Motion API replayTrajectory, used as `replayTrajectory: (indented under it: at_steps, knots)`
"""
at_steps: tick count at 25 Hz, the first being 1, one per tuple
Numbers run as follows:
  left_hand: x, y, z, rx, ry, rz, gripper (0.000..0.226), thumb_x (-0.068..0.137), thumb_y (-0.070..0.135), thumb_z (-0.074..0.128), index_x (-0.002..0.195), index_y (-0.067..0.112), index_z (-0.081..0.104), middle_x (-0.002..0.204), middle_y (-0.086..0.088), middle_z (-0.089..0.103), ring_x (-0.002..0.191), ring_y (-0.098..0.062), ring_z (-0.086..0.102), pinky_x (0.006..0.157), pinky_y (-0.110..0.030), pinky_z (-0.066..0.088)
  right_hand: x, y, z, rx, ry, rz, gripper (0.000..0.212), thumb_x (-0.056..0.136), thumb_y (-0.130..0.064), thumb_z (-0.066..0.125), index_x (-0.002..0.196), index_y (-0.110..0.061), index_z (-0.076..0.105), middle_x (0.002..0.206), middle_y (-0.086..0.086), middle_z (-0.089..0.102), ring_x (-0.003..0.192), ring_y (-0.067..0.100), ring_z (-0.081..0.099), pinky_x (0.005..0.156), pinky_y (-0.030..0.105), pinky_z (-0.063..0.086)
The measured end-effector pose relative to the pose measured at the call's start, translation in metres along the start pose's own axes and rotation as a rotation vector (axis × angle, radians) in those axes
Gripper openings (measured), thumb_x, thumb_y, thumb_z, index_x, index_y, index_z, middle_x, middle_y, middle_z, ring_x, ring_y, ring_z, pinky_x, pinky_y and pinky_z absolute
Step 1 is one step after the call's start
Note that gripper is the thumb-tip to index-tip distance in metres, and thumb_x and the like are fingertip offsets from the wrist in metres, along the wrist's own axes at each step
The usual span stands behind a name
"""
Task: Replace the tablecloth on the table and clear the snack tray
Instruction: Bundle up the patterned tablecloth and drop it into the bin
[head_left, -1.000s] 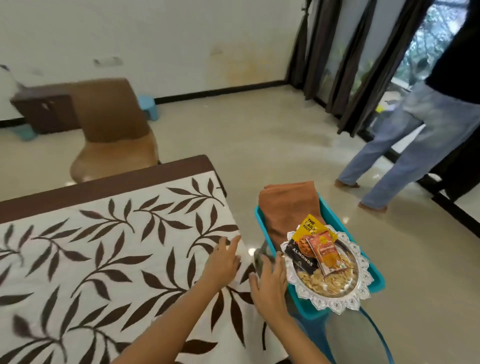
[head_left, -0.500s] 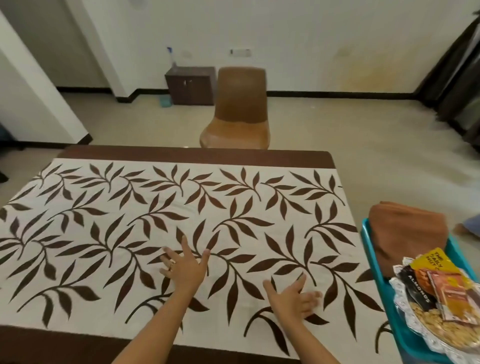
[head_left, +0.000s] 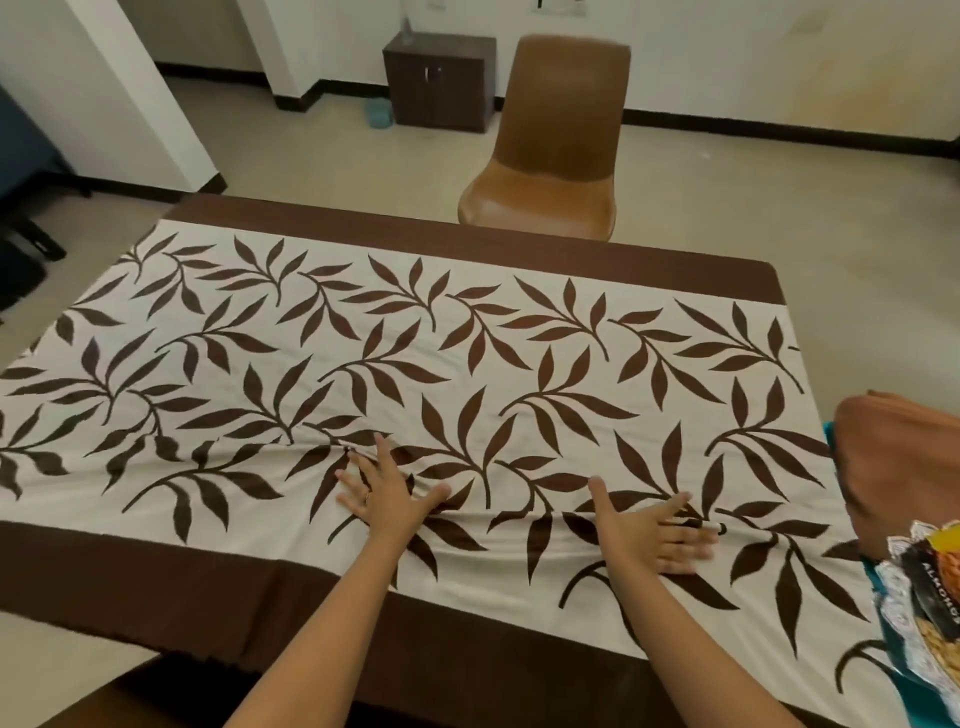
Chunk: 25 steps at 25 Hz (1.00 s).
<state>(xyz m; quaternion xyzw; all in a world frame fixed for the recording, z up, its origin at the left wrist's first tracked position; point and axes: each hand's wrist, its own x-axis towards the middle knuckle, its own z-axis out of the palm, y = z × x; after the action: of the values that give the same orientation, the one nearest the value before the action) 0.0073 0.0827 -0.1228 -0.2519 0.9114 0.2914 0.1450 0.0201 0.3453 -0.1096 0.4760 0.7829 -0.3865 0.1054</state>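
Observation:
A white tablecloth printed with brown leaves and edged in dark brown covers the table. My left hand lies flat on it with fingers spread, near the front middle; the cloth wrinkles around it. My right hand presses flat on the cloth to the right, fingers pointing right. At the right edge a silver snack tray holds snack packets, one marked almonds, and loose nuts. It sits in a teal basket beside a folded orange-brown cloth.
A brown chair stands at the table's far side. A dark small cabinet is against the back wall. A white pillar rises at the left, with dark furniture beyond it.
My view has swung left from the basket onto the table. Both hands moved from the table's right edge to the front middle and now press flat, bunching the cloth.

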Motion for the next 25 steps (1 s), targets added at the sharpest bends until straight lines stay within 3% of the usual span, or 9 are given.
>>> replayTrajectory:
  at_steps: [5,10,15,17,19,22,23,25]
  knots:
    - [0.026,0.000,-0.008,0.049,-0.114,0.267,0.129,0.068,0.056,0.076,0.149,0.026,-0.020,0.157,-0.012,-0.021,0.141,-0.033,-0.026,0.111,-0.051,-0.017,0.014,-0.030,0.011,-0.075,-0.030,-0.166,0.132,0.064,-0.076,0.065,0.150,-0.016,-0.015,0.154,0.025,-0.022,0.142,0.036,-0.024,0.112,0.050,-0.016]
    - [0.051,0.024,-0.020,0.138,-0.306,0.454,0.136,0.066,0.040,0.083,0.147,0.023,-0.025,0.159,-0.010,-0.015,0.142,-0.023,-0.024,0.115,-0.041,-0.016,0.024,-0.054,0.020,-0.150,-0.166,-0.412,0.129,0.064,-0.083,0.054,0.151,-0.015,-0.013,0.156,0.020,-0.020,0.143,0.029,-0.025,0.113,0.045,-0.017]
    - [0.062,0.058,-0.023,0.256,-0.475,0.503,0.142,0.065,0.017,0.084,0.141,0.034,-0.034,0.157,-0.013,-0.020,0.143,-0.032,-0.019,0.118,-0.043,-0.002,0.038,-0.077,0.033,-0.170,-0.267,-0.571,0.132,0.056,-0.088,0.047,0.152,-0.016,-0.008,0.159,0.013,-0.014,0.144,0.023,-0.024,0.114,0.044,-0.016]
    - [0.069,0.070,-0.015,0.309,-0.512,0.565,0.146,0.063,0.009,0.083,0.134,0.044,-0.040,0.158,-0.009,-0.017,0.146,-0.031,-0.011,0.119,-0.047,0.008,0.041,-0.083,0.039,-0.211,-0.290,-0.653,0.132,0.056,-0.087,0.049,0.153,-0.014,-0.005,0.160,0.011,-0.011,0.145,0.022,-0.021,0.114,0.041,-0.016]
    - [0.072,0.082,-0.007,0.336,-0.551,0.674,0.145,0.062,0.003,0.078,0.130,0.047,-0.042,0.160,-0.008,-0.006,0.146,-0.030,0.010,0.116,-0.046,0.024,0.041,-0.089,0.047,-0.242,-0.320,-0.711,0.132,0.057,-0.088,0.048,0.153,-0.015,-0.005,0.160,0.009,-0.010,0.145,0.020,-0.020,0.113,0.037,-0.017]
    - [0.064,0.100,0.005,0.329,-0.606,0.720,0.130,0.072,-0.005,0.064,0.135,0.036,-0.041,0.145,-0.019,0.040,0.117,-0.031,0.053,0.097,-0.037,0.047,0.039,-0.102,0.059,-0.205,-0.402,-0.771,0.119,0.066,-0.086,0.039,0.152,-0.018,-0.006,0.160,0.006,-0.010,0.145,0.018,-0.019,0.113,0.035,-0.016]
    - [0.058,0.105,0.011,0.260,-0.598,0.707,0.125,0.073,-0.006,0.062,0.136,0.032,-0.039,0.142,-0.021,0.044,0.116,-0.031,0.054,0.098,-0.036,0.047,0.039,-0.107,0.062,-0.172,-0.451,-0.768,0.108,0.076,-0.080,0.040,0.152,-0.020,-0.005,0.160,0.005,-0.010,0.145,0.017,-0.019,0.114,0.035,-0.015]
    - [0.045,0.107,0.026,0.049,-0.564,0.664,0.112,0.076,-0.004,0.059,0.145,0.020,-0.027,0.152,-0.017,0.029,0.134,-0.026,0.039,0.109,-0.028,0.035,0.039,-0.112,0.067,-0.124,-0.514,-0.760,0.091,0.089,-0.064,0.046,0.152,-0.021,-0.003,0.161,0.004,-0.009,0.145,0.016,-0.018,0.115,0.035,-0.014]
